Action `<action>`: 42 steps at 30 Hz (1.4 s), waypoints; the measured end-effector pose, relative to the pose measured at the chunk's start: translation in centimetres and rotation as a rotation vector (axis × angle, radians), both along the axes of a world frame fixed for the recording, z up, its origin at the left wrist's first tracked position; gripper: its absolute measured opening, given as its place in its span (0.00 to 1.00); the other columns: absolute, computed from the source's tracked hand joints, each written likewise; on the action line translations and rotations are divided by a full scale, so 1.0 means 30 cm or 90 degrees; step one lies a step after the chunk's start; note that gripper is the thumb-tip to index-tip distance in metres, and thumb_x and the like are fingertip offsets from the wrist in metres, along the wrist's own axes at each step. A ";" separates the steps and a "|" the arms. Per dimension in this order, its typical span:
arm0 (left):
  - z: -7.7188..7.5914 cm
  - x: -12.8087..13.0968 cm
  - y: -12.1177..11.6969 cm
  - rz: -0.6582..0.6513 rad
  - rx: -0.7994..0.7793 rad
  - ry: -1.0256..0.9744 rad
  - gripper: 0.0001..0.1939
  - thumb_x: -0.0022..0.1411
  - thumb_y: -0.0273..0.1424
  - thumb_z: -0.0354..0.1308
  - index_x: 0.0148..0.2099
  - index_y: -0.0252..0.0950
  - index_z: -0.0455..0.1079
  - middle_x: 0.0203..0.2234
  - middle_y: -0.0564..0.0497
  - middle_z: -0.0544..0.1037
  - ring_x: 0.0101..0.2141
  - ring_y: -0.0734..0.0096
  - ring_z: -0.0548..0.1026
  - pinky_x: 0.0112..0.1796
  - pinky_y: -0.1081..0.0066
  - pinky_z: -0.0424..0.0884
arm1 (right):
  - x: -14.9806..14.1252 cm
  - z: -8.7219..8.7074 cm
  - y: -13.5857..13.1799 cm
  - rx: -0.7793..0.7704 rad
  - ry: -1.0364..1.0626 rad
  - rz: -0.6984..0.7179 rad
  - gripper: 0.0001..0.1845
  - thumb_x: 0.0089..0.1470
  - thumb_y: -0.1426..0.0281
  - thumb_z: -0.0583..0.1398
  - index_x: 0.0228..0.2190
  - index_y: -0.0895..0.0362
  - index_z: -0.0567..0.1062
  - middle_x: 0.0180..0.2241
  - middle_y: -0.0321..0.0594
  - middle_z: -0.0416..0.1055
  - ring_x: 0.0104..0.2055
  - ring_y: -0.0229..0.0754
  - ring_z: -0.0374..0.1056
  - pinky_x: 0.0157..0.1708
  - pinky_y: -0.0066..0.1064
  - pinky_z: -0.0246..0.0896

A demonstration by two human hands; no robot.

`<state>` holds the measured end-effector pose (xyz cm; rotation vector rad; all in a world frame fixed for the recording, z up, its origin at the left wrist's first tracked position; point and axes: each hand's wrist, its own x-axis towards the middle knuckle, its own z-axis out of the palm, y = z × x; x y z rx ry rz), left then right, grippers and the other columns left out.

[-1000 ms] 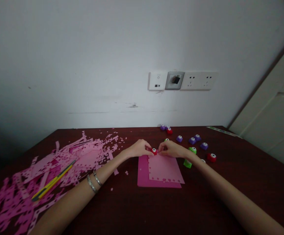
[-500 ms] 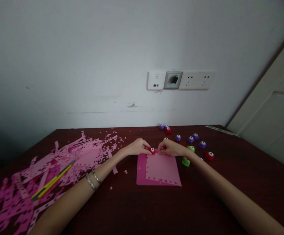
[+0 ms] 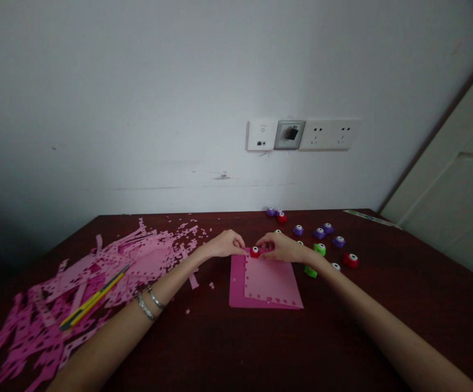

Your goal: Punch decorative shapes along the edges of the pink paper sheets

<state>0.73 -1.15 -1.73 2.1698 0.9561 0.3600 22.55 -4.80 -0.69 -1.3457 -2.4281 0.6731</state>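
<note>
A light pink sheet of paper [image 3: 272, 279] with small holes punched along its left and bottom edges lies over a darker pink sheet [image 3: 237, 288]. At the light sheet's top edge sits a small red craft punch [image 3: 255, 252] with a white-and-black button. My left hand [image 3: 227, 243] is closed, thumb and finger pinched at the sheet's top left corner, just left of the punch. My right hand [image 3: 282, 247] has curled fingers against the punch's right side; the exact contact is hard to see.
Pink paper scraps [image 3: 146, 264] and tiny punched bits cover the table's left, with a yellow cutter knife [image 3: 93, 299] on top. Several purple punches [image 3: 319, 233], green punches [image 3: 320, 249] and a red punch [image 3: 350, 260] stand on the right. A wall [image 3: 179, 109] with sockets rises behind.
My left fingers have come off the red punch and moved slightly left to the paper's corner. My right fingers have shifted left to the punch.
</note>
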 end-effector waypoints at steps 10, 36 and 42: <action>-0.032 0.031 -0.009 0.073 -0.099 0.024 0.13 0.49 0.39 0.59 0.26 0.31 0.71 0.13 0.57 0.67 0.15 0.82 0.61 0.18 0.78 0.55 | -0.007 -0.042 0.004 0.087 0.017 0.047 0.13 0.46 0.70 0.59 0.35 0.57 0.77 0.31 0.41 0.72 0.32 0.39 0.64 0.31 0.29 0.57; -0.034 0.049 -0.039 0.105 -0.265 -0.035 0.11 0.50 0.29 0.56 0.18 0.31 0.64 0.09 0.58 0.63 0.10 0.85 0.55 0.12 0.77 0.47 | -0.004 -0.044 0.010 0.072 0.036 0.053 0.10 0.45 0.73 0.59 0.32 0.58 0.78 0.28 0.39 0.72 0.30 0.38 0.63 0.29 0.28 0.56; -0.026 0.053 -0.045 0.098 -0.242 -0.007 0.11 0.49 0.28 0.54 0.17 0.32 0.63 0.09 0.58 0.63 0.09 0.86 0.56 0.13 0.78 0.48 | -0.003 -0.041 0.009 0.071 0.029 0.053 0.10 0.45 0.72 0.59 0.32 0.59 0.78 0.28 0.40 0.72 0.30 0.39 0.63 0.29 0.28 0.55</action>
